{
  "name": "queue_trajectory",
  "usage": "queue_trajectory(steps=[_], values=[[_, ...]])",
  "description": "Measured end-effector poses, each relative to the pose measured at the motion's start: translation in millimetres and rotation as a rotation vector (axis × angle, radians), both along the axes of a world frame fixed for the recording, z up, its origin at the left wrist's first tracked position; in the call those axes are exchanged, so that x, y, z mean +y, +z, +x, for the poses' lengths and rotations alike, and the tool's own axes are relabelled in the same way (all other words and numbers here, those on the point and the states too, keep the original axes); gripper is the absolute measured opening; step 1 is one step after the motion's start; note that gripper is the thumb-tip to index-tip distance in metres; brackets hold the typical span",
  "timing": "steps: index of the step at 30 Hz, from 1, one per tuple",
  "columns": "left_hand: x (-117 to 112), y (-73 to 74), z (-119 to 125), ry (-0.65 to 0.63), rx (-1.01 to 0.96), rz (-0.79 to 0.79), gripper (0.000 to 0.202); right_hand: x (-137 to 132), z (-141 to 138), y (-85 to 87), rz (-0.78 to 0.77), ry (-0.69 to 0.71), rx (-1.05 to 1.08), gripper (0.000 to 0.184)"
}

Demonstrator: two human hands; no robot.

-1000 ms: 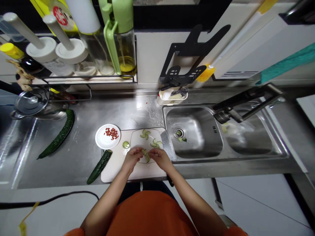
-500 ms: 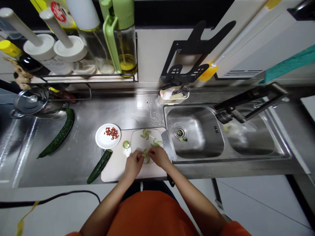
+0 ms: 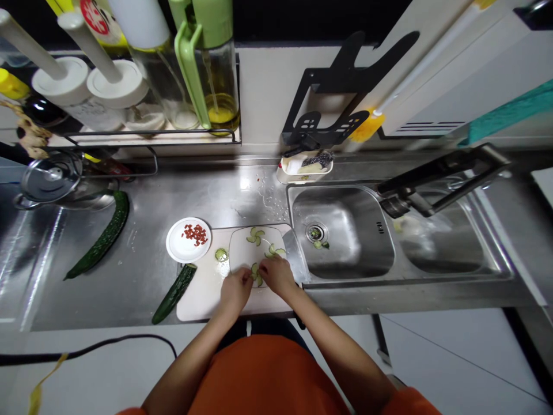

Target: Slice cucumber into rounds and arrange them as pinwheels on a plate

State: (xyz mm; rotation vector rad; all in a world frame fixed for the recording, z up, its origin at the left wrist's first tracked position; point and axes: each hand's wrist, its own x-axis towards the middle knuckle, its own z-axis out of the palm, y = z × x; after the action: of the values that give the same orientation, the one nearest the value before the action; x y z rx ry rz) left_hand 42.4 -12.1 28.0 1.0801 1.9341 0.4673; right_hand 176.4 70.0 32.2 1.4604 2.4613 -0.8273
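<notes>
A square white plate (image 3: 242, 245) lies on the white cutting board (image 3: 203, 297), bearing thin cucumber slices set out like petals. One such group (image 3: 255, 236) is at the back of the plate and another (image 3: 275, 251) at its right. At the front, my left hand (image 3: 236, 290) pinches the left edge of a cucumber slice (image 3: 257, 276). My right hand (image 3: 277, 275) has its fingertips closed at the same group's right side, its fingers partly covering the slices. Left of the plate sits a small cucumber piece (image 3: 221, 255).
A round white plate (image 3: 177, 248) of small red pieces overlaps the board's corner. A cut cucumber (image 3: 175, 294) and a whole cucumber (image 3: 103, 239) lie leftward. The knife blade (image 3: 296, 252) rests beside the board, near the sink (image 3: 345, 230). Bottles stand on a rack (image 3: 151, 135) behind.
Both hands stay at the front cucumber group with only slight finger shifts. The view has moved a little; nothing else has visibly changed.
</notes>
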Motion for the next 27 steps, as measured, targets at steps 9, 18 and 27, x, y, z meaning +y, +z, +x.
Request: queue_trajectory(steps=[9, 18, 27], values=[[3, 3.3, 1, -0.001, -0.003, -0.033, 0.016, -2, 1, -4.8, 0.04, 0.027, 0.028, 0.014], [1, 1.7, 4, -0.125, 0.139, -0.004, 0.016, -6, 3, -3.9, 0.093, 0.043, 0.041, 0.011], [1, 6.4, 5, -0.211, 0.235, -0.007, 0.019, -15, 7, -9.1, 0.141, 0.071, 0.067, 0.02]])
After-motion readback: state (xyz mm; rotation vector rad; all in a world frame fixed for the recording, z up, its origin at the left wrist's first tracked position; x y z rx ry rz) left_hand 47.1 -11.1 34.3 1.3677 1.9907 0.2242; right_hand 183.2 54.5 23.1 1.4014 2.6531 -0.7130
